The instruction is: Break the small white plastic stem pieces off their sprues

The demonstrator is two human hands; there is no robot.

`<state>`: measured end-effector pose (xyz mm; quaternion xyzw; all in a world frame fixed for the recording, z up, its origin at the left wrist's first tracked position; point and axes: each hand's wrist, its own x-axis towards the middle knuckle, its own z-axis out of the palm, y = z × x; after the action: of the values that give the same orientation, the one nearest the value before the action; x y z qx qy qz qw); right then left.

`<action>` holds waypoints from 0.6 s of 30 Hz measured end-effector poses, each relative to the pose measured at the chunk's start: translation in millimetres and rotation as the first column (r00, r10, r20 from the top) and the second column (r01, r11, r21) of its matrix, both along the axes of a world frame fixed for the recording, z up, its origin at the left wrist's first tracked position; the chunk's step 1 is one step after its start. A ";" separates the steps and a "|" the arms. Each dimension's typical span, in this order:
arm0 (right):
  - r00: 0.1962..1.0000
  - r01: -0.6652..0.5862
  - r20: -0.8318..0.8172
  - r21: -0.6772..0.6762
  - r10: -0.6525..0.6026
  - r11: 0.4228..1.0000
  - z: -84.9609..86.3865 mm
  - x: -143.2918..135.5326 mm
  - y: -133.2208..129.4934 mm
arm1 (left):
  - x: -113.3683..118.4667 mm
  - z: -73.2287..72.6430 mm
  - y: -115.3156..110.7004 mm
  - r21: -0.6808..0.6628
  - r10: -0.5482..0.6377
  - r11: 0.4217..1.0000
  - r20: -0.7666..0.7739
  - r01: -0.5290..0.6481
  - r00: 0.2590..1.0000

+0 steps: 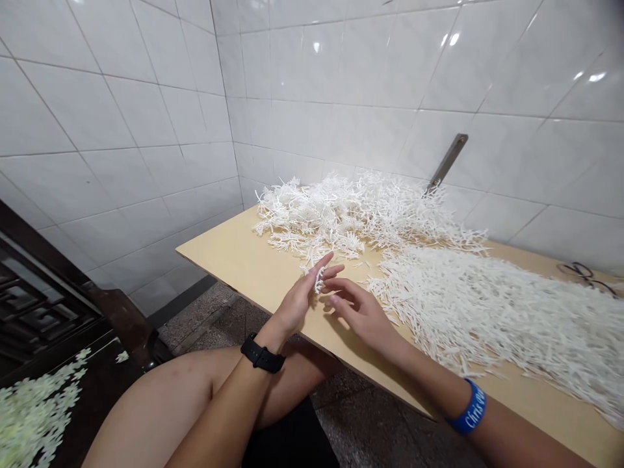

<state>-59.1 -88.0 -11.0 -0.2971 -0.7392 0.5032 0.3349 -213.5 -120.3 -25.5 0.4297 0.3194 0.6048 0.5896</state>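
Note:
Between the thumb and fingers of my left hand is a small white branched piece, held over the table's near edge. My right hand is just right of it, fingers curled and apart, with nothing visible in them. Behind both hands a tangled heap of white branched pieces lies along the wall. To the right spreads a wide pile of thin white pieces.
The pale wooden table stands against white tiled walls. A metal bar leans at the wall, and a dark cord lies at the right. At lower left, pale green flower-shaped pieces rest on a dark wooden seat.

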 end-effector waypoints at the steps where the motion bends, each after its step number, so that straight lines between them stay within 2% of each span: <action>1: 0.999 -0.033 0.002 -0.002 0.033 0.999 0.4 -2.5 -2.3 | 0.9 0.7 -0.9 0.008 -0.033 0.999 -0.006 0.033 0.999; 6: 0.999 -0.049 0.023 0.007 0.049 0.999 0.5 -6.6 -0.8 | 1.9 5.7 -4.5 0.077 -0.072 0.993 -0.170 0.087 0.983; 12: 0.983 -0.182 0.007 -0.102 0.184 0.978 4.1 -6.9 2.1 | 1.4 8.8 -6.0 0.135 -0.064 0.985 -0.311 0.111 0.948; 14: 0.979 -0.199 0.023 -0.073 0.201 0.977 5.9 -6.6 1.4 | 2.4 5.9 -4.1 0.112 -0.028 0.992 -0.309 0.065 0.951; 18: 0.970 -0.230 0.092 0.024 0.227 0.973 7.0 -5.3 0.3 | 5.1 -1.6 1.1 0.055 0.148 0.989 -0.344 -0.137 0.927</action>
<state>-64.4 -87.7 -4.0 -0.2259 -0.7913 0.5118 0.2468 -208.4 -119.1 -27.1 0.5140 0.4396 0.5655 0.4721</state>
